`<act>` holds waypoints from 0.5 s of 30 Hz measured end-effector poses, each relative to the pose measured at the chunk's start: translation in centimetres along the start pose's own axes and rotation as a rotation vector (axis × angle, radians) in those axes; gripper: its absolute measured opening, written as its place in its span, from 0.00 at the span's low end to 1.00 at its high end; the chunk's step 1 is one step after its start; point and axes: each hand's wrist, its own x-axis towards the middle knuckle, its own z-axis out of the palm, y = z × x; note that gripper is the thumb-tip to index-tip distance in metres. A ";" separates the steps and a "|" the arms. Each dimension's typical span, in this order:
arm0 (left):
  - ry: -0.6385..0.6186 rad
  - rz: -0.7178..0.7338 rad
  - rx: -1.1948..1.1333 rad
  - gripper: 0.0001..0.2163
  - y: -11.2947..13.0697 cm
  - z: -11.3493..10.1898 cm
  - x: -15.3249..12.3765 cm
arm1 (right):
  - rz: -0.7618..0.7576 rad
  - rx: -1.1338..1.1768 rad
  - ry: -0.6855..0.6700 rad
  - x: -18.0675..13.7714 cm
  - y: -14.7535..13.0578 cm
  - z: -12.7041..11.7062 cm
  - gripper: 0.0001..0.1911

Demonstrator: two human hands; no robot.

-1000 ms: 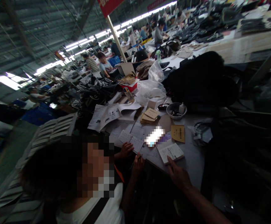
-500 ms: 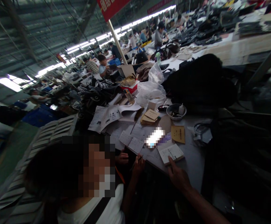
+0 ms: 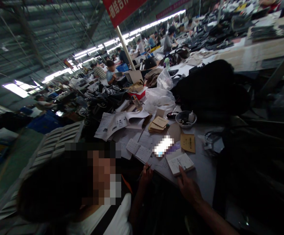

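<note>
Our right hand (image 3: 189, 189) lies open, fingertip on the near edge of the small booklet (image 3: 180, 163) on the table (image 3: 203, 173). We should press gently so the booklet does not slide toward the co-worker's hand (image 3: 146, 176) with the pen. Our left hand is not visible.

One bare forearm and grip (image 3: 189, 189), seemingly sleeveless, no rings or watch discernible.

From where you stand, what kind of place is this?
Most likely a big factory floor: long worktables piled with dark goods, many workers seated in rows, strip lights under a high metal roof. Paperwork covers the nearest table.
</note>
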 end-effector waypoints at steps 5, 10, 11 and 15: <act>-0.093 -0.067 -0.112 0.23 0.0 -1.7 0.5 | -0.035 0.045 0.057 0.1 1.0 1.0 0.37; -0.252 -0.055 -0.081 0.26 0.5 -4.5 1.7 | -0.124 0.257 0.196 0.0 2.5 2.5 0.39; -0.317 -0.067 -0.099 0.29 0.7 -5.6 2.1 | -0.142 0.316 0.232 -0.1 2.9 2.8 0.40; -0.445 -0.219 -0.131 0.36 1.0 -10.9 4.3 | -0.117 0.518 0.430 -0.7 5.1 3.7 0.45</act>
